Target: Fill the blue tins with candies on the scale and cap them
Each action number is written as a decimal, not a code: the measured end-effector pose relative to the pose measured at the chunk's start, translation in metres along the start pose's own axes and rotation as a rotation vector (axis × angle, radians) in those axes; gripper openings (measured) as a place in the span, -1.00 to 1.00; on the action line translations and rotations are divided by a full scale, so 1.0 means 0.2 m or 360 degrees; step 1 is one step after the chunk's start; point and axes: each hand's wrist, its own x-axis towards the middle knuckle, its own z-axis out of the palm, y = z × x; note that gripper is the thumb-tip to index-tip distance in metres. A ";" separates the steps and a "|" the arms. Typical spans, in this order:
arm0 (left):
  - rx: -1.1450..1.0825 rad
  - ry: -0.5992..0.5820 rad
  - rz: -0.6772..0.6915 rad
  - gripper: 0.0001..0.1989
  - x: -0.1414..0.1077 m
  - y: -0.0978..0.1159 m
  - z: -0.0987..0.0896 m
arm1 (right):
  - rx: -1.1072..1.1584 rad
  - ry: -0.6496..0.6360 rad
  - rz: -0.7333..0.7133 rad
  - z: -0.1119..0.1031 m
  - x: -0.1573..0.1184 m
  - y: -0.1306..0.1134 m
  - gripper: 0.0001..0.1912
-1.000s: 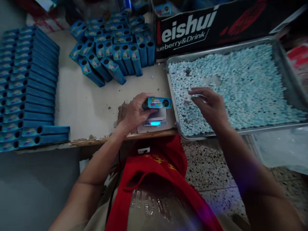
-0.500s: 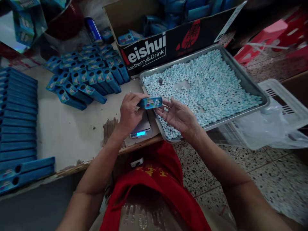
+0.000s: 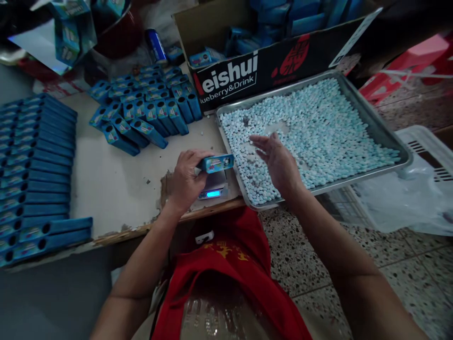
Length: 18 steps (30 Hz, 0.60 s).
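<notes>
My left hand (image 3: 189,179) is closed around a small blue box (image 3: 218,163), held sideways with its printed narrow end toward the tray. Below the box sits a small digital scale (image 3: 213,194) with a lit blue display, partly covered by hand and box. My right hand (image 3: 279,165) is over the left part of a metal tray (image 3: 368,101), fingers stretched out and pointing left. The tray holds a layer of small pale blue and white tablets (image 3: 325,127). No tablet can be made out in the right hand; its palm is partly hidden.
Several blue boxes stand in a cluster (image 3: 148,111) behind my left hand, and long rows of blue boxes (image 3: 38,174) line the table's left side. A black-printed carton (image 3: 262,71) with blue packs stands behind the tray. A white plastic basket (image 3: 428,146) is at right.
My right hand has moved from the box's end to the right, over the tablets. The tablets seen at its fingers are gone from view. The left hand still holds the box above the scale.
</notes>
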 end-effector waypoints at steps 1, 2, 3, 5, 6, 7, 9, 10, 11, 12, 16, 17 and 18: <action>0.0079 -0.0003 0.0108 -0.59 0.01 0.02 -0.01 | 0.0196 -0.0032 0.0124 0.03 0.00 -0.01 -0.25; 0.0142 -0.0005 0.0192 -0.53 0.03 0.04 -0.01 | 0.0450 -0.0081 0.0281 0.07 -0.01 -0.01 -0.30; 0.0194 -0.0013 0.0247 -0.51 0.05 0.06 -0.01 | 0.0687 -0.0134 0.0431 0.10 -0.02 -0.03 -0.35; 0.0294 -0.0032 0.0305 -0.52 0.07 0.07 0.00 | 0.0945 -0.0252 0.0607 0.17 -0.04 -0.05 -0.44; 0.0338 -0.0041 0.0318 -0.54 0.08 0.07 0.02 | 0.1021 -0.0275 0.0637 0.19 -0.05 -0.06 -0.48; 0.0368 -0.0043 0.0316 -0.54 0.08 0.06 0.03 | 0.1067 -0.0278 0.0641 0.20 -0.06 -0.07 -0.52; 0.0376 -0.0025 0.0275 -0.53 0.08 0.04 0.06 | 0.1079 -0.0263 0.0624 0.19 -0.06 -0.07 -0.58; 0.0356 -0.0017 0.0238 -0.51 0.07 0.02 0.06 | 0.1069 -0.0262 0.0624 0.18 -0.05 -0.06 -0.61; 0.0324 -0.0009 0.0198 -0.49 0.07 0.01 0.07 | 0.1066 -0.0264 0.0632 0.17 -0.05 -0.05 -0.64; 0.0281 0.0001 0.0160 -0.48 0.06 0.00 0.07 | 0.1075 -0.0269 0.0642 0.16 -0.04 -0.04 -0.68; 0.0005 0.0087 -0.0060 -0.62 0.03 -0.02 0.09 | 0.1087 -0.0307 0.0660 0.16 -0.04 0.02 -0.87; -0.0089 0.0124 -0.0155 -0.65 0.02 -0.02 0.09 | 0.1049 -0.0307 0.0645 0.16 -0.04 0.02 -0.87; -0.0194 0.0155 -0.0268 -0.65 -0.01 -0.03 0.10 | 0.0985 -0.0295 0.0620 0.16 -0.04 0.03 -0.85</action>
